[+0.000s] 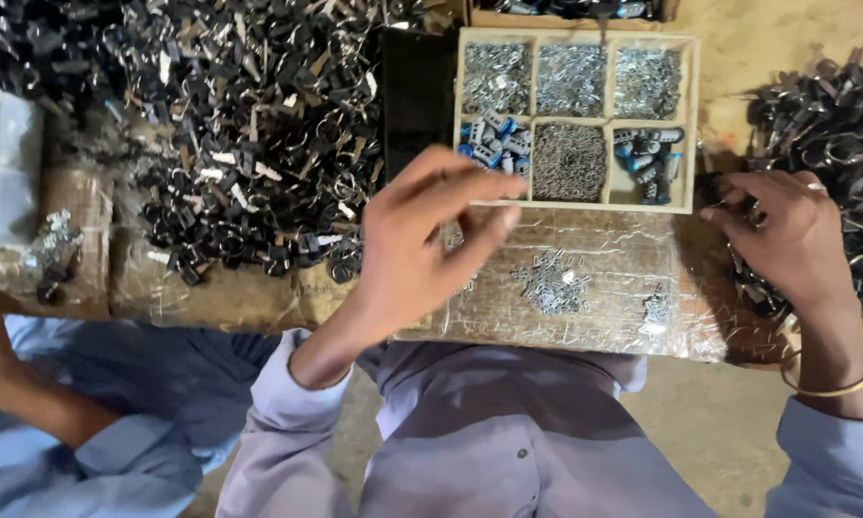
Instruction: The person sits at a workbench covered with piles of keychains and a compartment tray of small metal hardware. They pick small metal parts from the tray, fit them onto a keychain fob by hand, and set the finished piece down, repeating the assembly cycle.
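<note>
While the head view looks straight down, the left hand hovers with fingers spread and loosely curled, its grip empty, just short of the wooden compartment tray. Beyond its fingertips lie blue-and-silver clips and a cell of fine chain. Below that grip, small silver parts rest on the foil-covered worktop. The right hand pinches a small dark piece at the tray's right edge, beside a heap of black key-ring parts. A larger black heap lies left. Another person's sleeve shows at lower left.
</note>
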The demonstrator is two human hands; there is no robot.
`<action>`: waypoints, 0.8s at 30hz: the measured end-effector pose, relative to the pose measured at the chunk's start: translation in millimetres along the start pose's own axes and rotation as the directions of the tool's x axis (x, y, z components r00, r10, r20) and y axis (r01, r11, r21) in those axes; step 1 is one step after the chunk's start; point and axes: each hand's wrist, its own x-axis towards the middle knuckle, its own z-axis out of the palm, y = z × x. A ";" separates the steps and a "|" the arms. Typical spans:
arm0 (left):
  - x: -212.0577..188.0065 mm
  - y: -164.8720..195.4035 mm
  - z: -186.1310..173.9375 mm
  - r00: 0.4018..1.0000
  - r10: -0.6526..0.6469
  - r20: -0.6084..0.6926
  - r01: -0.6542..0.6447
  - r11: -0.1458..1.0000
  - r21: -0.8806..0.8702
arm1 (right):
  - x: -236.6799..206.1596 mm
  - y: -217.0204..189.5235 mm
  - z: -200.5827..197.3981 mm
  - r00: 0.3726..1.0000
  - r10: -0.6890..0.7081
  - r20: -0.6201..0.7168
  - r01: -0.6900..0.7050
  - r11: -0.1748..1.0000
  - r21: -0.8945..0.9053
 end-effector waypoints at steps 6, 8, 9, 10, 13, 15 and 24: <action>28.5 -40.0 60.1 0.972 -0.085 0.219 0.038 0.977 0.210 | -6.9 -2.7 4.5 0.996 0.076 -0.046 -0.069 0.987 0.143; 38.8 -50.1 89.0 0.962 -0.021 0.272 -0.057 0.960 0.275 | -9.2 -6.0 4.2 0.993 0.103 -0.064 -0.095 0.989 0.112; 45.2 -55.1 105.7 0.945 -0.034 0.325 -0.065 0.955 0.289 | -10.2 -8.3 3.9 0.991 0.115 -0.072 -0.108 0.989 0.097; 52.5 -60.0 123.2 0.926 -0.047 0.375 -0.074 0.950 0.303 | -10.5 -10.2 3.0 0.990 0.120 -0.071 -0.113 0.989 0.095; 61.6 -72.9 163.1 0.883 -0.029 0.469 -0.176 0.905 0.388 | -14.7 -15.0 -3.9 0.984 0.157 -0.086 -0.144 0.979 0.146; 64.4 -82.4 181.2 0.870 0.006 0.493 -0.252 0.865 0.433 | -19.0 -17.2 -9.5 0.970 0.211 -0.122 -0.175 0.950 0.258; 63.3 -98.1 206.5 0.800 -0.100 0.592 -0.258 0.833 0.489 | -49.0 -33.7 -9.6 0.906 0.401 0.134 -0.417 0.796 0.438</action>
